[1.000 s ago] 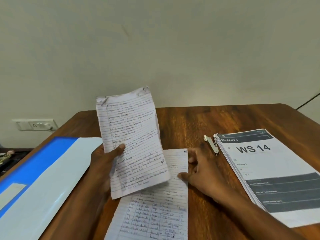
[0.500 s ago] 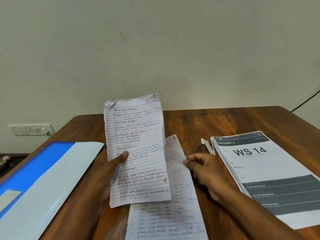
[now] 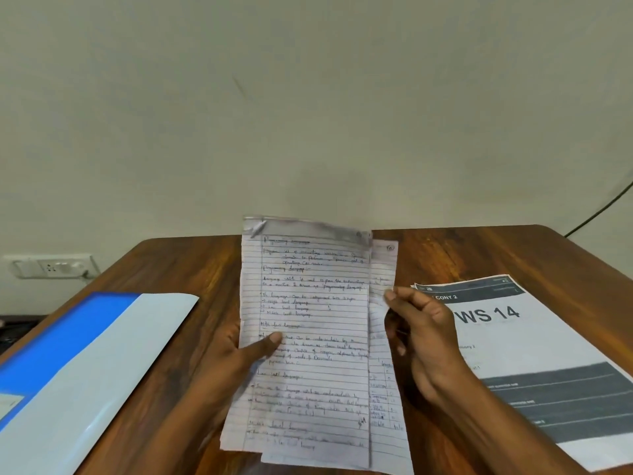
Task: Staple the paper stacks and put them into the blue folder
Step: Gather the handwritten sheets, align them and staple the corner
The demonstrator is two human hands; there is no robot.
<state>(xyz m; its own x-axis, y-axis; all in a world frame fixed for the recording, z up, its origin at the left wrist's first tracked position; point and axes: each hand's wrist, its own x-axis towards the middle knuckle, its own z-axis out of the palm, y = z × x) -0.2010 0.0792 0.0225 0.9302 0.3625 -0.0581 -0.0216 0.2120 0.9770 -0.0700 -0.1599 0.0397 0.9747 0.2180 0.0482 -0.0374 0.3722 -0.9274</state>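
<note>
Two hands (image 3: 239, 354) (image 3: 424, 334) grip handwritten sheets (image 3: 308, 337) — edges misaligned, above table (image 3: 445, 255).

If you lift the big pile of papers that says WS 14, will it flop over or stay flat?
The WS 14 pile would probably sag at its ends, since it looks like many loose thin sheets lying flat on the table. It likely feels heavy for paper, given how many edges show along its left side. Unstapled sheets may slide apart, so two hands seem safer.
</note>
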